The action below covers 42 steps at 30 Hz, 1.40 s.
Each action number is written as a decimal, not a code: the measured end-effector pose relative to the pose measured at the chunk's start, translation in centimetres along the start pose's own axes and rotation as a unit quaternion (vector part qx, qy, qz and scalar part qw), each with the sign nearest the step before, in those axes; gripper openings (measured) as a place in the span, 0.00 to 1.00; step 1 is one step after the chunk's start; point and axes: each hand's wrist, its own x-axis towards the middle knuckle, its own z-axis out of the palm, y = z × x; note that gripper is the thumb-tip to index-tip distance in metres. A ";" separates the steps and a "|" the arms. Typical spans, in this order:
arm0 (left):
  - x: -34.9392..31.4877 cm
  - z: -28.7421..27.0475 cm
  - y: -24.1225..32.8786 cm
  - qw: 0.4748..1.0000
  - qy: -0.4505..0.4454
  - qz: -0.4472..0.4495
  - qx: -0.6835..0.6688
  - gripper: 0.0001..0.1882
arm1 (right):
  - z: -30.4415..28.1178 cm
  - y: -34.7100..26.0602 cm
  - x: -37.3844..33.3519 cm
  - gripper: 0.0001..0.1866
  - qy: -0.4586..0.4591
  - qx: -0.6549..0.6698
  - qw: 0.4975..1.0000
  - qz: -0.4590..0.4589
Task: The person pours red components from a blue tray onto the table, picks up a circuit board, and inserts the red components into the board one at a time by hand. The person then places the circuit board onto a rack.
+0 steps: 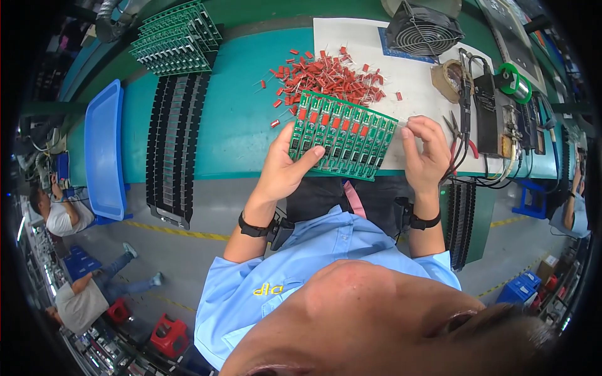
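Note:
My left hand [280,168] grips a green circuit board panel [351,156] by its left end, thumb across the face. The panel is tilted toward me above the near edge of the bench. It is divided into several narrow strips, and most strips toward the left carry a red block-shaped component in a row. At the panel's upper right corner my right hand [427,153] has thumb and forefinger pinched together; what is between them is too small to make out. Just beyond the panel lies a loose pile of red components [329,75] with thin wire leads.
Left on the green bench are a black slotted rack [175,138], a stack of green boards [175,37] and a blue tray [105,150]. At right stand a black fan [426,31], pliers [453,125], a solder wire spool [515,84] and cabled equipment [492,116].

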 end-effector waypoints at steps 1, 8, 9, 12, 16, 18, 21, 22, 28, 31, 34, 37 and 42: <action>0.0 0.1 0.1 1.000 0.002 0.001 -0.002 0.21 | 0.1 0.2 -0.1 0.10 0.003 -0.002 1.000 -0.002; 0.0 0.2 0.2 1.000 0.000 0.002 -0.001 0.21 | 0.0 0.5 -0.2 0.11 0.016 -0.029 0.999 -0.018; 0.0 0.2 0.2 1.000 0.001 0.002 -0.003 0.21 | 0.0 0.5 -0.3 0.11 0.018 -0.030 0.999 -0.017; -0.5 0.4 0.2 1.000 0.011 -0.004 -0.001 0.21 | 0.0 0.6 -0.6 0.10 0.016 -0.009 1.000 -0.025; -0.3 0.3 0.1 1.000 0.012 -0.008 0.003 0.22 | -0.4 0.1 -0.9 0.09 0.028 0.003 0.999 -0.023; -0.2 0.4 0.1 1.000 0.003 -0.022 -0.001 0.22 | -0.5 -0.2 -0.7 0.09 0.028 -0.013 0.999 -0.034; -0.2 0.7 0.3 0.999 0.027 -0.028 0.019 0.22 | -1.1 -1.2 -0.3 0.10 0.015 -0.050 0.998 -0.047; -0.1 0.7 0.1 0.999 0.037 -0.016 0.009 0.22 | -1.1 -1.6 0.0 0.11 0.011 -0.043 0.996 -0.077; -0.1 0.4 -0.2 0.998 0.056 -0.011 -0.003 0.23 | -1.0 -2.0 -0.4 0.14 -0.016 -0.050 0.993 -0.107; -0.1 0.1 -0.5 0.999 0.047 -0.013 0.004 0.23 | -0.7 -1.3 -0.8 0.15 -0.037 -0.056 0.991 -0.119; -0.3 0.0 -0.5 0.999 0.048 -0.016 0.007 0.23 | -0.4 -1.3 -0.5 0.15 -0.035 -0.059 0.989 -0.127; -0.4 0.2 -0.4 0.999 0.050 -0.017 0.007 0.22 | -0.1 -1.1 -0.5 0.15 -0.037 -0.056 0.988 -0.137; -0.3 0.2 -0.4 0.999 0.050 -0.016 0.007 0.22 | 0.4 -0.7 -0.4 0.15 -0.040 -0.047 0.986 -0.156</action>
